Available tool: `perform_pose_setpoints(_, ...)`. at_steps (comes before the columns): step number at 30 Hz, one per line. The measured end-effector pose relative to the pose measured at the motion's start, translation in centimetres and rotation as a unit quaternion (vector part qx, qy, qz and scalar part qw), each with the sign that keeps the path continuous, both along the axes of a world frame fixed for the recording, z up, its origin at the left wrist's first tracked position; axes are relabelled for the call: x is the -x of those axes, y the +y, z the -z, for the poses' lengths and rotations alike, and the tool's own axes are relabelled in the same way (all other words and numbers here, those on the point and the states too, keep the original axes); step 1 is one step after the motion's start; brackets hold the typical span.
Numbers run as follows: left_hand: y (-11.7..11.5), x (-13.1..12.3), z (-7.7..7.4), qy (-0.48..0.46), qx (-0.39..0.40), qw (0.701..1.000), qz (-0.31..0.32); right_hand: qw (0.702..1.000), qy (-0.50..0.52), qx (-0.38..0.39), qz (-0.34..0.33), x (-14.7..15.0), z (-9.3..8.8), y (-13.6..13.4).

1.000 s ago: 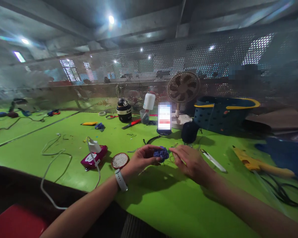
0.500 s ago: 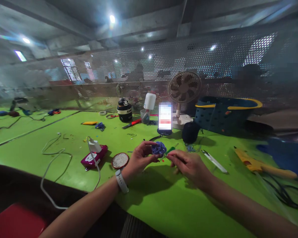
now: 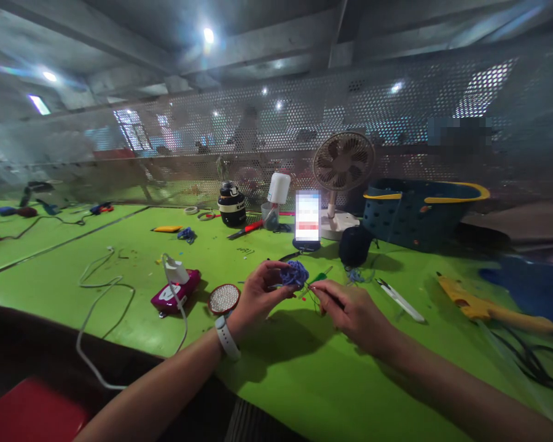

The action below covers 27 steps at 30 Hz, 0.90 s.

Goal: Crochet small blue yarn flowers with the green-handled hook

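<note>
My left hand, with a pale band on the wrist, is closed around a small blue-purple clump of knitted or crocheted yarn. Close by on the right, my right hand has thumb and forefinger pinched together, and a thin dark strand or shaft shows at the fingertips beside the yarn piece. What exactly these fingers grip is too small to tell. A slim green-handled tool shows just behind the right fingertips. Left of my left hand lies a round red-rimmed dish of white beads.
A lit phone stands ahead, before a fan. Right of it are a dark yarn ball, a blue basket, white tweezers and a yellow glue gun. To the left, a white cable crosses a maroon box.
My right fingertips have shifted slightly, and a thin dark strand shows more plainly below the yarn piece. My left hand keeps its hold.
</note>
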<state>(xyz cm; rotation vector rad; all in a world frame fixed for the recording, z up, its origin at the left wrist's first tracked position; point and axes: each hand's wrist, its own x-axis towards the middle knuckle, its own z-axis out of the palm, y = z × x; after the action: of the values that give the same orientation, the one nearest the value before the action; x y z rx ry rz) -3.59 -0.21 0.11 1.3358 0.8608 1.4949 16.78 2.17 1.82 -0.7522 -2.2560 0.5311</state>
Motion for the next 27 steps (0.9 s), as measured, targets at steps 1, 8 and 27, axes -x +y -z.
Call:
perform_pose_setpoints(1, 0.01, -0.01, -0.02, 0.0, 0.0, 1.0, -0.004, 1.0, 0.002, -0.006, -0.001, -0.04, -0.03, 0.0)
perform_pose_setpoints(8, 0.06, 0.12, -0.04, 0.015, -0.012, 1.0, -0.02, 0.999, 0.012, -0.031, -0.011, -0.41, -0.18, 0.17)
perform_pose_setpoints(27, 0.22, 0.7, -0.18, -0.01, 0.061, 0.995, 0.074, 0.992, 0.013, 0.126, 0.003, 0.03, -0.54, 0.23)
